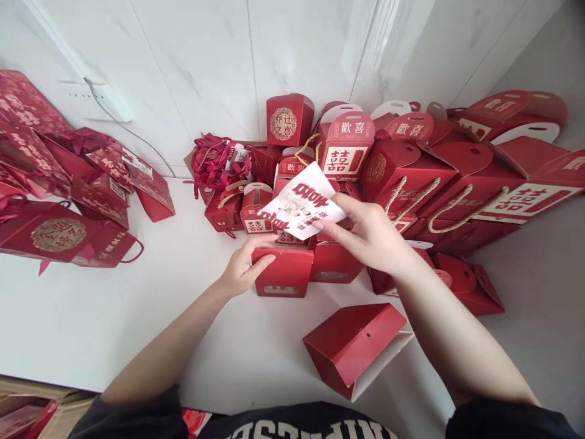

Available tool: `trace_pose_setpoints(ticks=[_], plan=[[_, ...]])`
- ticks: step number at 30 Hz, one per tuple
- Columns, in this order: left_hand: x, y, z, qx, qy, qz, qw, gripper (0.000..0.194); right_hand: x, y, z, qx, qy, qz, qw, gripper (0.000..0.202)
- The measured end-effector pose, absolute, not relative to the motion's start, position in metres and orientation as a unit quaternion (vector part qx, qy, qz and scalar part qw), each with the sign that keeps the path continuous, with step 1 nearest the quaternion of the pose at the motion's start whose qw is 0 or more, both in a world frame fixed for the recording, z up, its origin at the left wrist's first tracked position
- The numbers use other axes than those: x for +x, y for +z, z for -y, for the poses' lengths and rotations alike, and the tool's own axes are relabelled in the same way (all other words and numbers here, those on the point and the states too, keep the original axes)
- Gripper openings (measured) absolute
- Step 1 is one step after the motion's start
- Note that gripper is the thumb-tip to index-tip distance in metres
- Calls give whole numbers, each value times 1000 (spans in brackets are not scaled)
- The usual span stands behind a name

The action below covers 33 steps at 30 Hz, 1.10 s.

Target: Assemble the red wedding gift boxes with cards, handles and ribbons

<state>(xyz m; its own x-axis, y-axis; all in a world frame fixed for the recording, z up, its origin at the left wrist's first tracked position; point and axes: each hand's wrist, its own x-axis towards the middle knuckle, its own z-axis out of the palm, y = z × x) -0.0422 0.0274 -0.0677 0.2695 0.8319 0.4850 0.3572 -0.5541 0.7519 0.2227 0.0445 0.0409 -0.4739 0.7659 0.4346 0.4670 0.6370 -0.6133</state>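
A white packet with red lettering (296,204) is pinched at its right edge between the thumb and fingers of my right hand (370,228). It is tilted above a red gift box (283,277) that stands on the table. At that box's upper left corner is my left hand (247,265), its thumb against the front and its fingers over the top edge. Another red box (336,265) stands close on the right. Nearer to me, a red box with a white inside (356,347) lies tipped on its side.
Many red gift boxes with rope handles (411,177) are stacked at the right and along the wall. Red ribbons (219,161) lie bunched behind. More red bags (59,235) stand at the left, near a grey cable (128,137). A cardboard carton (68,414) is at lower left.
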Motion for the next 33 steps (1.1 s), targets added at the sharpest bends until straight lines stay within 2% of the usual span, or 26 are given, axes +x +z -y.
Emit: trace_pose_setpoints(ticks=[4, 8, 10, 15, 18, 21, 22, 24, 26, 28, 30, 33], plan=[[-44, -58, -26, 755, 444, -401, 268, 21, 222, 38, -43, -326, 280, 854, 292, 43], [-40, -43, -25, 758, 453, -388, 265, 9, 213, 20, -38, -321, 299, 855, 276, 46], [-35, -39, -24, 735, 454, -425, 269, 11, 209, 14, -38, -327, 308, 850, 274, 46], [-30, -45, -28, 703, 428, -461, 330, 19, 207, 17, -39, -326, 331, 844, 268, 39], [-32, -53, -32, 687, 433, -457, 363, 23, 211, 31, -39, -314, 311, 850, 287, 15], [-33, -58, -34, 666, 427, -454, 410, 23, 216, 46, -43, -343, 259, 839, 333, 23], [-33, -59, -34, 661, 421, -451, 428, 22, 218, 51, -45, -351, 244, 838, 337, 20], [-33, -59, -33, 654, 410, -444, 455, 21, 219, 59, -51, -349, 233, 851, 317, 14], [-33, -59, -33, 648, 407, -442, 469, 22, 217, 67, -58, -325, 240, 874, 269, 27], [-33, -60, -32, 641, 406, -441, 479, 24, 212, 76, -62, -291, 239, 902, 209, 32], [-33, -62, -32, 634, 409, -436, 490, 24, 205, 86, -65, -249, 217, 928, 172, 26], [-34, -65, -32, 619, 415, -438, 504, 24, 197, 98, -66, -199, 175, 947, 182, 16]])
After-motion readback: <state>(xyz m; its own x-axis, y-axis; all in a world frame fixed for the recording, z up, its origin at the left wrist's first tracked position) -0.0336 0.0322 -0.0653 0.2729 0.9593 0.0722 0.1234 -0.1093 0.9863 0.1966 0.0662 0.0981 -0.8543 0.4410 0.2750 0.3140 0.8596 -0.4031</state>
